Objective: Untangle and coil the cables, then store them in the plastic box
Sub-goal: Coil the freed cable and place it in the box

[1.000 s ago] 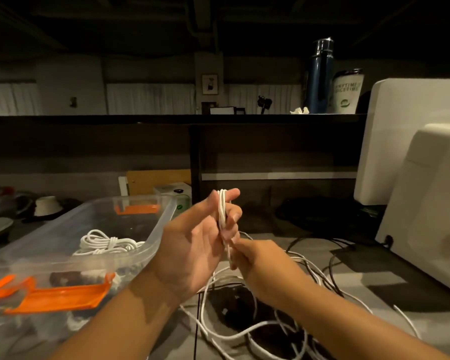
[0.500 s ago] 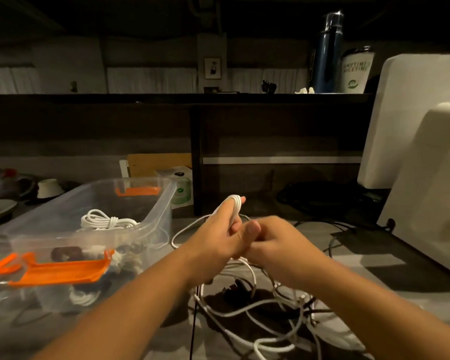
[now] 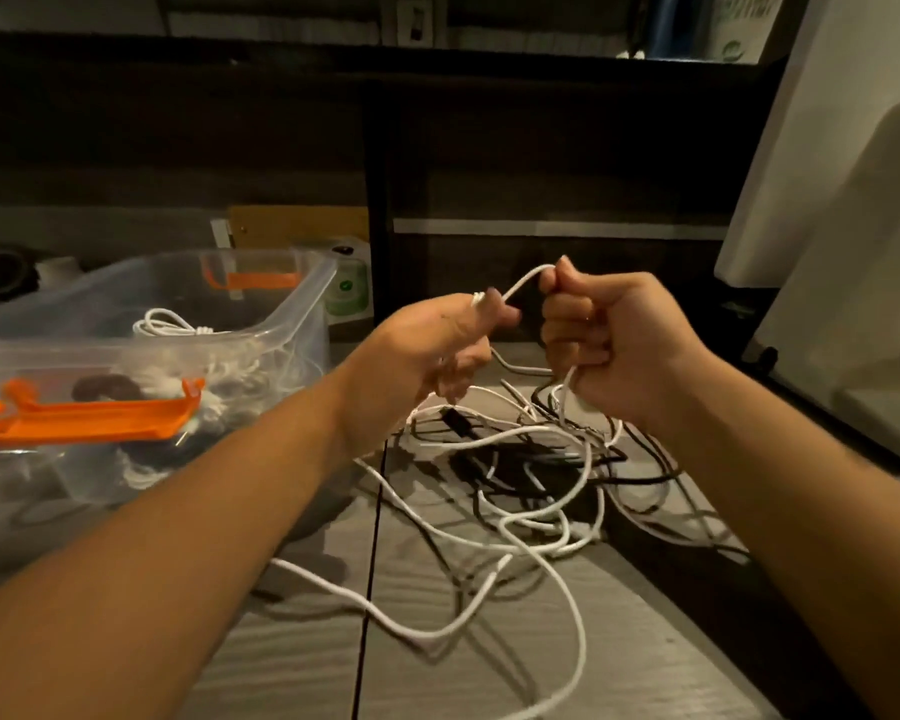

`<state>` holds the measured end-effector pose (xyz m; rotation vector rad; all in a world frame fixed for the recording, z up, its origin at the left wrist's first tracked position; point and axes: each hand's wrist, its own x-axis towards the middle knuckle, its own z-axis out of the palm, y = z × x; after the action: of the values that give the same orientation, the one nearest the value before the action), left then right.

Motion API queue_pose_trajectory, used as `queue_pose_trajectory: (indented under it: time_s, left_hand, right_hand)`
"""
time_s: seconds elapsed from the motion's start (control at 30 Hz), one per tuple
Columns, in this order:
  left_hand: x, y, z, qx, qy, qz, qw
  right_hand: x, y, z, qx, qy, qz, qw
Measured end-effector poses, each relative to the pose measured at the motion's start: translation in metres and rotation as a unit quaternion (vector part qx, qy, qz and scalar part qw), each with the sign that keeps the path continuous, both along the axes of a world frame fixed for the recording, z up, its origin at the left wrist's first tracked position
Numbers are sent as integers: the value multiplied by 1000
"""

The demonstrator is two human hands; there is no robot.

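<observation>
Both hands hold one white cable above the desk. My left hand grips a small bundle of it, with the thumb pressed on top. My right hand is a fist around the same cable, which arches between the two hands and drops from the fist into a tangle of white and black cables on the desk. The clear plastic box with orange latches stands at the left and holds a coiled white cable and other dark and white coils.
A white monitor back stands at the right, close to my right hand. A dark shelf unit runs across the back. A small white-and-green box sits behind the plastic box. The grey desk shows in front.
My hands have drawn apart, stretching a short arch of white cable between them. The view has tilted down toward the desk and the tangle.
</observation>
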<state>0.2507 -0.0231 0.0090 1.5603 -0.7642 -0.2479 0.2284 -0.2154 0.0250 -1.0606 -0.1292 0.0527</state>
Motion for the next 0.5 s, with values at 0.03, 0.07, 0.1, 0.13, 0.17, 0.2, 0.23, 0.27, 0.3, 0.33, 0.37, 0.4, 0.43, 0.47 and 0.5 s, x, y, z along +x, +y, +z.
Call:
queue_pose_trajectory:
  time_s: [0.03,0.07,0.1,0.13,0.17,0.2,0.23,0.27,0.3,0.33,0.37,0.4,0.43,0.47,0.5]
  left_hand:
    - [-2,1,2,-36,35,-26,998]
    - [-4,2,4,-66,63,-54,994]
    - [-6,4,7,-94,85,-82,988]
    - [-8,5,8,-118,103,-104,982]
    - [-9,6,9,-140,121,-112,976]
    - [-9,7,9,-156,137,-113,972]
    - [-10,8,10,-171,151,-112,967]
    - [-10,9,9,-182,162,-112,963]
    - [-10,8,8,-192,172,-113,960]
    - [-10,8,8,-197,177,-112,958]
    - [-10,8,7,-201,179,-104,957]
    - [-10,8,8,-206,177,-91,958]
    - [-10,8,9,-211,174,-77,959]
    - [-9,9,10,-216,168,-65,960]
    - [-7,9,11,-220,161,-59,960]
  right_hand:
    - [4,0,-4,-37,3,-26,999]
    - [7,0,-8,-84,6,-55,995]
    - [9,2,-12,-141,3,-85,986]
    - [11,4,-17,-203,-5,-110,973]
    - [12,7,-20,-263,-16,-129,956]
    - [12,11,-24,-317,-30,-144,937]
    - [12,15,-26,-366,-46,-154,917]
    - [11,20,-27,-406,-63,-159,898]
    - [9,25,-29,-440,-79,-156,881]
    - [8,30,-30,-470,-93,-147,866]
    - [6,34,-30,-500,-101,-133,849]
    - [4,38,-30,-531,-107,-119,832]
    - [2,42,-31,-569,-108,-104,809]
    - [0,46,-31,-614,-111,-87,776]
    - [-2,49,-33,-661,-113,-66,739]
